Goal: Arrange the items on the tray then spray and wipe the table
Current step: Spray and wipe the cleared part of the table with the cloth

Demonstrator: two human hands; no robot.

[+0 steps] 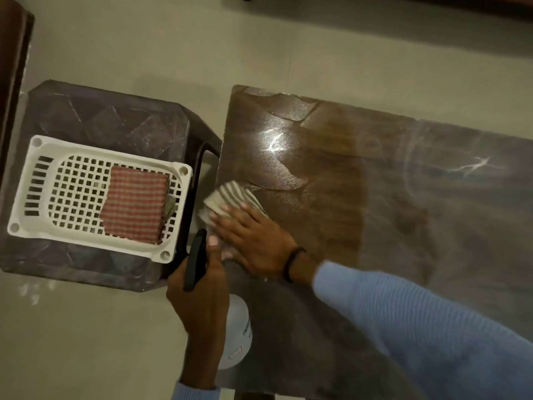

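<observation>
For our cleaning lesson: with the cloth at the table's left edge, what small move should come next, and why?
Probably slide the right hand and striped cloth rightward: wipe arcs mark only the left part of the table; the rest looks hazy.

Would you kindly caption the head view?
Right hand presses striped cloth on table; left hand grips spray bottle.

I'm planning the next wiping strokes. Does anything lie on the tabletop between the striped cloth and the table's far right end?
Nothing visible does. The striped cloth, pressed by the right hand, sits at the left edge of the table; rightward, only wet streaks show. The left hand holds the spray bottle near that edge.
</observation>
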